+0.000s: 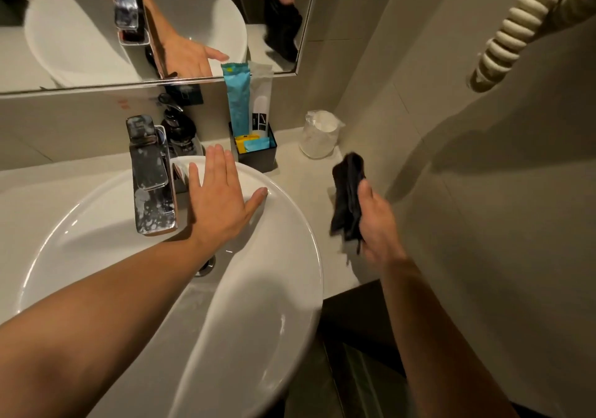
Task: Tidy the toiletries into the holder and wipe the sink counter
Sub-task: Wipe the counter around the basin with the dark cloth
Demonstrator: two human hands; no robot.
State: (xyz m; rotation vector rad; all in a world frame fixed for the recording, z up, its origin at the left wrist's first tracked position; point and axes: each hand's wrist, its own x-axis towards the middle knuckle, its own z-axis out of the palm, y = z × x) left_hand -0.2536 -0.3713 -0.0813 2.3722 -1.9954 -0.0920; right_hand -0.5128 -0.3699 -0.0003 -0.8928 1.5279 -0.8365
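A black square holder stands on the counter behind the basin, with a blue packet, a white packet and small yellow and blue sachets in it. My left hand lies flat, fingers spread, on the back rim of the white basin beside the tap. My right hand holds a crumpled black cloth just above the beige counter, to the right of the basin.
A chrome tap with water spots stands at the back of the basin, a dark soap dispenser behind it. A wrapped glass sits in the counter's back right corner. A mirror hangs above; a coiled cord hangs on the right wall.
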